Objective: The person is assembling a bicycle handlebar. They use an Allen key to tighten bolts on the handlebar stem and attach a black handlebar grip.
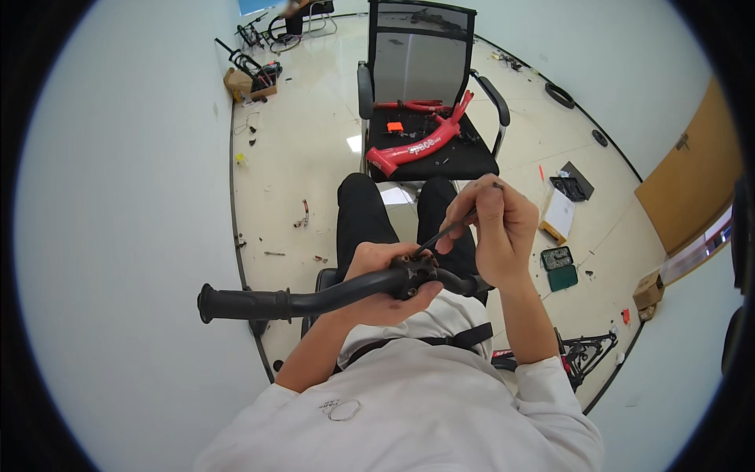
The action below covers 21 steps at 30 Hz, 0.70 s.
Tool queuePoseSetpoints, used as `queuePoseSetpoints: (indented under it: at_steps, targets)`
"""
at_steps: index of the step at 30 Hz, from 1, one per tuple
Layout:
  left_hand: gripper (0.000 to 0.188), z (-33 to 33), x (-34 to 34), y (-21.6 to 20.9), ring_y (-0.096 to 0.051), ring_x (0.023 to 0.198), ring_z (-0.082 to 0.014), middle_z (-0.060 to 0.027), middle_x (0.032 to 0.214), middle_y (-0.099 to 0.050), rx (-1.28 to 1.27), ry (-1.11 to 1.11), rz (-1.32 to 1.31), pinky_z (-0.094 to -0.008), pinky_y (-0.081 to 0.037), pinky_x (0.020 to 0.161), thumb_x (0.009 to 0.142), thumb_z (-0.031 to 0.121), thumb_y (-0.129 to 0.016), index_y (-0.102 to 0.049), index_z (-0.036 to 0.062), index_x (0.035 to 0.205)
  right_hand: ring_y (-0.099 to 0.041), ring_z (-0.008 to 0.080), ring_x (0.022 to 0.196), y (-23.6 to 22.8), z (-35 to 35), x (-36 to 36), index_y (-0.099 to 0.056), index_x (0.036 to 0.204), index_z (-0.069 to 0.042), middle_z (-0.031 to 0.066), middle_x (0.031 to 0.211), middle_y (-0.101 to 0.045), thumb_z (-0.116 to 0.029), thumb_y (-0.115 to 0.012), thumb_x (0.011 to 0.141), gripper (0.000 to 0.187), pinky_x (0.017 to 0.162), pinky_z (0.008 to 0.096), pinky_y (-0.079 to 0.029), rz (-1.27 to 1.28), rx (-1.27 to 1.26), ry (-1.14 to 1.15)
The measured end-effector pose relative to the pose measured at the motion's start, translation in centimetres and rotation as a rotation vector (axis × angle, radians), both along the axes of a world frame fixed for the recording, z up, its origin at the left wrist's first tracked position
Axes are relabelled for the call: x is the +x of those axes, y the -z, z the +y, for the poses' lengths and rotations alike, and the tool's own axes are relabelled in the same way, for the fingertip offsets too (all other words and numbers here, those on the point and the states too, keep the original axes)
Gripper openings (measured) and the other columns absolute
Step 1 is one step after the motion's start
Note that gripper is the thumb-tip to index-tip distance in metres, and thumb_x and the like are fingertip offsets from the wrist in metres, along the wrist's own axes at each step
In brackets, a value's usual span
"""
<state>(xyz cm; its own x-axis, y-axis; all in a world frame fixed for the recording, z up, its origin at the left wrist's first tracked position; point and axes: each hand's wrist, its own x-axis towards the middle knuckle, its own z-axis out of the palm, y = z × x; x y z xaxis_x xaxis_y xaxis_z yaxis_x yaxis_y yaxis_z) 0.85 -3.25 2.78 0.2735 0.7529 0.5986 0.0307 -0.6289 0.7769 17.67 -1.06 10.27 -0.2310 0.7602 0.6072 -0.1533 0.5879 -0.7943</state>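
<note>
Across my lap lies a black bicycle handlebar [338, 293], its ribbed grip [245, 304] pointing left. At its middle a black stem clamp [414, 275] with bolts is fixed around the bar. My left hand [385, 307] is closed around the clamp and bar, thumb near the bolts. In my right hand [497, 228] a thin dark hex key [444, 236] is pinched between thumb and fingers. The key slants down to the left, and its tip meets a bolt at the top of the clamp. The bar's right end runs behind my right wrist.
A black mesh chair [421, 59] stands ahead, bearing a red bike frame [417, 149] and small parts. On the floor at right are an open green case [560, 267], a black toolbox [572, 187] and a black frame [588, 354]. Boxes and bike parts [252, 75] lie far left.
</note>
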Motion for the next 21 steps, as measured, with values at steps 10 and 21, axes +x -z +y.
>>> queuePoseSetpoints:
  at_steps: [10, 21]
  targets:
    - [0.03, -1.1, 0.4, -1.8, -0.061, 0.049, -0.0203, -0.0078, 0.059, -0.062, -0.003, -0.063, 0.182, -0.0258, -0.049, 0.052, 0.069, 0.017, -0.08, -0.067, -0.0002, 0.09, -0.07, 0.0184, 0.07, 3.1, -2.5, 1.6, -0.061, 0.088, 0.01, 0.0105, 0.082, -0.065, 0.006, -0.058, 0.093, 0.006, 0.065, 0.0259, -0.057, 0.004, -0.002, 0.016]
    - [0.034, -1.0, 0.6, -1.5, -0.066, 0.059, -0.0268, -0.0098, 0.067, -0.065, 0.115, -0.281, 0.274, -0.0305, -0.053, 0.056, 0.066, 0.021, -0.08, -0.066, 0.0014, 0.09, -0.071, 0.0225, 0.086, 5.0, -2.1, 1.9, -0.067, 0.094, 0.013, 0.0183, 0.094, -0.07, 0.013, -0.069, 0.082, 0.012, 0.076, 0.031, -0.06, 0.102, -0.033, -0.051]
